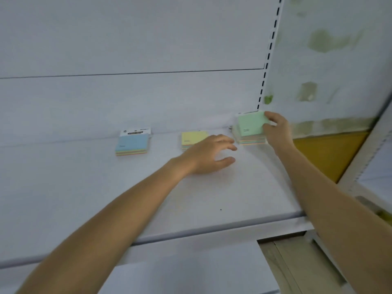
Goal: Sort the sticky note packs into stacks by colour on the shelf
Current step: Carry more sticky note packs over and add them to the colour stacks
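Three groups of sticky note packs lie along the back of the white shelf (127, 198). A blue-topped pack (132, 144) with a white header card sits at the left. A yellow-topped pack (192, 137) lies in the middle, partly hidden behind my left hand (209, 154), which hovers over the shelf with fingers spread and holds nothing. At the right corner my right hand (275, 129) grips a green-topped pack (250, 125), tilted above a stack of packs (251, 141).
The shelf's white back panel and a slotted upright (268, 54) rise behind the packs. A stained wall (328, 60) and a yellow panel (326, 151) stand to the right. The shelf's front edge (212, 230) runs below my arms, with a wooden frame at lower right.
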{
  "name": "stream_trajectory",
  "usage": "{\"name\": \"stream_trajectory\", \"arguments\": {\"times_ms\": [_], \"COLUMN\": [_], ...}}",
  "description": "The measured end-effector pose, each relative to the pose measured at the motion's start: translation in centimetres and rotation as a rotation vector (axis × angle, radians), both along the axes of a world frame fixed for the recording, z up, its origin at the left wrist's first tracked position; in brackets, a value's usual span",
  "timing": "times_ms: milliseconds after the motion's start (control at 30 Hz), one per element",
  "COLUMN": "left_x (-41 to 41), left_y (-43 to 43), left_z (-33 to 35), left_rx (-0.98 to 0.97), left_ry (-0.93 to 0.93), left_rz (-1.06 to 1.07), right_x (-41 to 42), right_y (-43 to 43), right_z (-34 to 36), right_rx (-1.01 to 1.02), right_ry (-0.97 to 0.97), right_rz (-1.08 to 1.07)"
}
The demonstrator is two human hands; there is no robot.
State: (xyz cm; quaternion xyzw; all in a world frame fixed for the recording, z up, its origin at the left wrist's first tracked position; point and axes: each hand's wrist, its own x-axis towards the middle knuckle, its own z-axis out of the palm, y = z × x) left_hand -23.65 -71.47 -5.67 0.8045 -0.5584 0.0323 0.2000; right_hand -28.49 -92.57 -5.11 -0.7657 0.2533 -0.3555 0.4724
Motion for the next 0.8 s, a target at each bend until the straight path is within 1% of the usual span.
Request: {"name": "stream_trajectory", "arguments": {"times_ms": [100, 200, 267, 367, 500, 633, 700, 800], "left_x": [-0.2, 0.3, 0.5, 0.6, 0.6, 0.4, 0.4, 0.2], "left_y": [-0.9, -0.8, -0.6, -0.6, -0.4, -0.3, -0.3, 0.1], "left_z": [-1.3, -1.5, -1.5, -1.5, -1.5, -1.5, -1.4, -1.3], "left_rx": [0.134, 0.124, 0.118, 0.13, 0.132, 0.131, 0.133, 0.128], "left_ry": [0.056, 0.066, 0.089, 0.079, 0.084, 0.095, 0.101, 0.092], "left_rz": [-0.034, -0.007, 0.007, 0.004, 0.011, 0.018, 0.024, 0.033], "right_x": [0.1, 0.3, 0.5, 0.8, 0.4, 0.2, 0.2, -0.2], "right_y": [-0.4, -0.5, -0.5, -0.6, -0.2, -0.1, 0.0, 0.3], "right_z": [-0.5, -1.0, -1.4, -1.5, -1.7, -1.8, -1.7, -1.5], "right_rx": [-0.139, -0.281, -0.311, -0.325, -0.391, -0.45, -0.51, -0.589], "right_ry": [0.044, 0.158, 0.231, 0.29, 0.416, 0.44, 0.455, 0.394], "right_rz": [-0.006, -0.018, -0.003, 0.023, 0.079, 0.097, 0.092, 0.071]}}
